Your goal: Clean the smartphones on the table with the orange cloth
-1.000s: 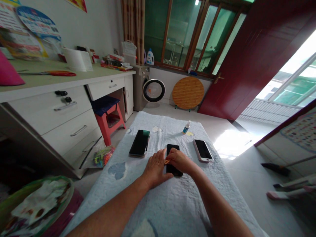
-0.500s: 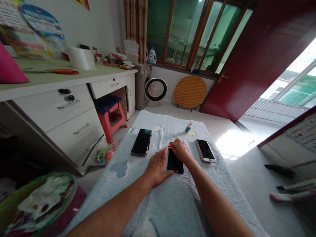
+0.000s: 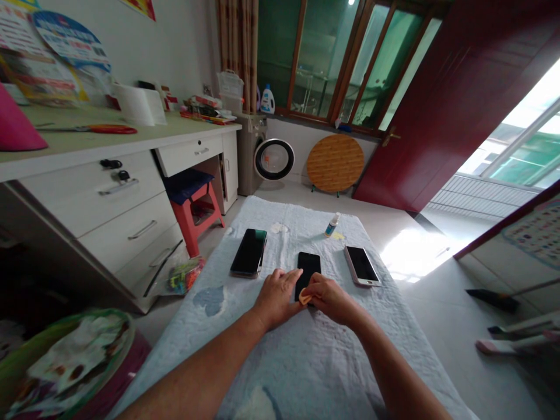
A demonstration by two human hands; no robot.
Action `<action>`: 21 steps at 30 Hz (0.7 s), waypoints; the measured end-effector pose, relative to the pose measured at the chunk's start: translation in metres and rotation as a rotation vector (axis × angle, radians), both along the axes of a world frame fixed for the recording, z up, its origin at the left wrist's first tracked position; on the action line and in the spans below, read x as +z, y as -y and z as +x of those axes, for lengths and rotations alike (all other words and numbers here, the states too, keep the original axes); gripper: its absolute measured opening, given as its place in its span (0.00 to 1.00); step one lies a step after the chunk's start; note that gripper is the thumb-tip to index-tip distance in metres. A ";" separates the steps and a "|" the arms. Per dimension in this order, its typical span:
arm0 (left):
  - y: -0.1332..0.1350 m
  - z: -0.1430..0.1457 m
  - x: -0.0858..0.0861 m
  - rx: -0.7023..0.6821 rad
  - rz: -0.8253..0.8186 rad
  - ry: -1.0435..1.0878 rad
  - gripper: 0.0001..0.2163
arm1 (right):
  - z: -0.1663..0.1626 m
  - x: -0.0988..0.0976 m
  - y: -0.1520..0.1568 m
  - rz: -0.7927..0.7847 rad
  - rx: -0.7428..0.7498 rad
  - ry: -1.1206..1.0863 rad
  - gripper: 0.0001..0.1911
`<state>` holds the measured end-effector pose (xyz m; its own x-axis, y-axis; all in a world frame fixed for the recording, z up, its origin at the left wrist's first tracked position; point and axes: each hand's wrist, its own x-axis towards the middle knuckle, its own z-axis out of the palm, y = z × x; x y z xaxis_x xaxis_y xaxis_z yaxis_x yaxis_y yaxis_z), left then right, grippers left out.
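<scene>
Right hand [image 3: 326, 296] pinches a small orange cloth [image 3: 304, 297] over the near end of the black phone [image 3: 308, 265]; the left hand [image 3: 275, 296], fingers outstretched, rests along its left edge. That phone lies on the blanket [image 3: 319, 361], long axis pointing away from the person, the right hand covering more of it.

Daylight glares through the doorway [image 3: 520, 131] past two o'clock, bleaching the floor [image 3: 411, 252] past three. Deep shadow sits near nine; edges look stretched.
</scene>
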<state>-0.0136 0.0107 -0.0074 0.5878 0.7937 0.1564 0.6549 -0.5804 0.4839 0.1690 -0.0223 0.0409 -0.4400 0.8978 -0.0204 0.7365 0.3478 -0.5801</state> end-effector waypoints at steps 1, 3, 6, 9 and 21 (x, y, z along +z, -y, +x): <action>-0.001 0.000 0.000 -0.011 0.000 -0.006 0.31 | 0.003 -0.001 0.000 0.002 -0.015 0.007 0.13; -0.002 -0.001 0.001 -0.024 0.005 -0.010 0.29 | 0.009 -0.005 -0.003 0.014 -0.065 0.022 0.12; -0.002 -0.002 0.002 -0.030 0.002 -0.007 0.30 | 0.017 -0.013 -0.016 0.064 -0.158 0.036 0.12; -0.001 -0.002 0.004 -0.040 0.005 -0.003 0.29 | 0.021 -0.021 -0.035 0.128 -0.228 0.060 0.12; -0.001 -0.004 0.008 -0.049 0.026 0.006 0.28 | 0.013 -0.033 -0.089 0.245 -0.454 0.195 0.12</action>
